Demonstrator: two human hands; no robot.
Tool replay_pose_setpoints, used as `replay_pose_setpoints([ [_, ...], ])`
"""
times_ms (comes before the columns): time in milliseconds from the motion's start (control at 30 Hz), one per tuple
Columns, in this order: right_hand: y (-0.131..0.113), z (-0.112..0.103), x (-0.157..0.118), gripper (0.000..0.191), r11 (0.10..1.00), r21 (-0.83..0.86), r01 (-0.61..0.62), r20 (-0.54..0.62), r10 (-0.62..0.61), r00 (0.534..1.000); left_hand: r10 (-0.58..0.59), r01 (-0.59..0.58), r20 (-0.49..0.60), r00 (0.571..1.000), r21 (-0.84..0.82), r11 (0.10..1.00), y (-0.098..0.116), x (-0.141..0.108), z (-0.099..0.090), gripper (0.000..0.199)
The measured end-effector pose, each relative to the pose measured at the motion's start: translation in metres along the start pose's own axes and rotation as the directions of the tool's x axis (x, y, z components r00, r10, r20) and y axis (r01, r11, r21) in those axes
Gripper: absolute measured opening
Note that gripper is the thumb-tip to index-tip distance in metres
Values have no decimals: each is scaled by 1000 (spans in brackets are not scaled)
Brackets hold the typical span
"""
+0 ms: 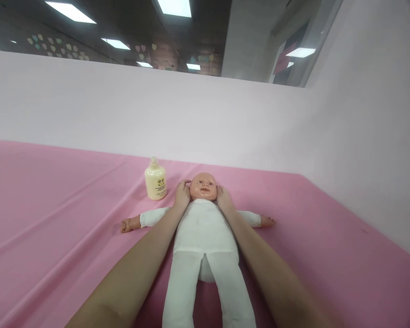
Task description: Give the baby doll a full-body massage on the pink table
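Observation:
A baby doll (205, 228) with a white cloth body lies on its back, its head at the far end and its arms spread to both sides. My left hand (182, 193) is against the left side of the doll's head, and my right hand (223, 198) is against the right side. Together they hold the head between them, with the fingertips partly hidden beside and behind it. Both forearms pass over the doll's arms. A pale yellow pump bottle (156, 182) stands upright to the left of my left hand.
The doll and bottle rest on a pink cloth surface (71, 205) with creases on the left. Behind it rises a white wall (123, 109), with a window (191, 41) above. Another white wall (369, 136) borders the right side.

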State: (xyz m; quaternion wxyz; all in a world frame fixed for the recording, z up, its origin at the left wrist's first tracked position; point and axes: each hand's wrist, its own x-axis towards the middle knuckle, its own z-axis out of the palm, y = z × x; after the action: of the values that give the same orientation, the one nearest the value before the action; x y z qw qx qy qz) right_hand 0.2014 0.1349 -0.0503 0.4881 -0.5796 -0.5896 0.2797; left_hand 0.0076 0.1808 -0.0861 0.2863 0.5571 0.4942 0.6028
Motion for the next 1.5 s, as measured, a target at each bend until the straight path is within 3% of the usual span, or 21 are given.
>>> replay_pose_setpoints([
  [167,-4,4,-3,47,998,57,18,-22,-17,1000,13,-14,-35,999,-26,1000,17,-9,-1,30],
  [333,-3,11,-4,60,976,144,164,-69,-155,986,100,-100,24,995,-31,995,37,-19,-1,29],
  [600,-6,9,-7,69,973,163,164,46,-173,984,224,-222,95,970,-31,974,40,-22,-2,40],
  [733,-12,5,-12,77,976,160,147,129,-169,977,324,-325,153,934,-22,946,45,-25,-1,59],
  [900,-15,3,-14,84,973,172,152,150,-179,972,315,-312,151,937,-43,949,49,-27,0,76],
  [1167,-18,4,-14,76,974,168,149,126,-172,977,289,-291,169,942,-19,957,52,-27,-2,71],
  [1500,-14,4,-12,82,974,179,138,145,-165,976,268,-263,187,945,-54,963,53,-27,-2,73],
])
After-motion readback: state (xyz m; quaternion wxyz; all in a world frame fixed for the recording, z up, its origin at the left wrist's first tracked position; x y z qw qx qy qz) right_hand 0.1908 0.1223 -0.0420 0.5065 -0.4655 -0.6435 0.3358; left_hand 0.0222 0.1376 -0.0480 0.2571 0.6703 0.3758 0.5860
